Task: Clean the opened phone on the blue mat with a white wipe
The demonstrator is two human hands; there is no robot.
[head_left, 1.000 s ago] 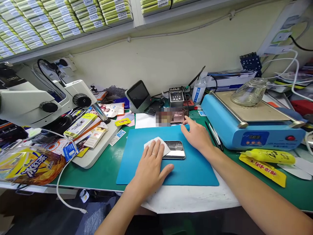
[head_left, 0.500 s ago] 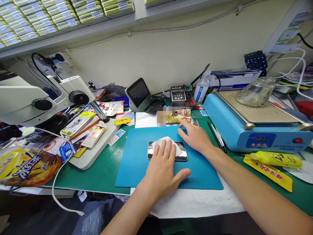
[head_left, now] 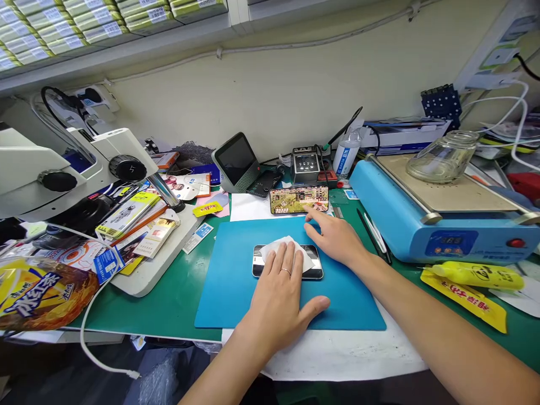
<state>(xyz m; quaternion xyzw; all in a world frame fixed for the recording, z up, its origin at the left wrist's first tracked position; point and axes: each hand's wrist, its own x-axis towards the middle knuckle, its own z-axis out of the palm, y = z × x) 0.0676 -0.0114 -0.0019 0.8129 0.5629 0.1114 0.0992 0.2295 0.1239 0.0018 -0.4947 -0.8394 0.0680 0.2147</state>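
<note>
A phone lies flat on the blue mat in the middle of the bench. My left hand rests flat on a white wipe that covers most of the phone, fingers stretched out. My right hand reaches past the mat's far edge, its fingertip touching a second phone that lies sideways with a lit colourful screen.
A white microscope on its base stands at the left, with cards and a snack bag around it. A blue heating machine with a glass jar is at the right, a yellow tube before it. A small grey monitor stands behind.
My left hand slid the wipe rightward across the phone, from its left end to its middle. My right hand stayed on the lit phone, whose picture changed.
</note>
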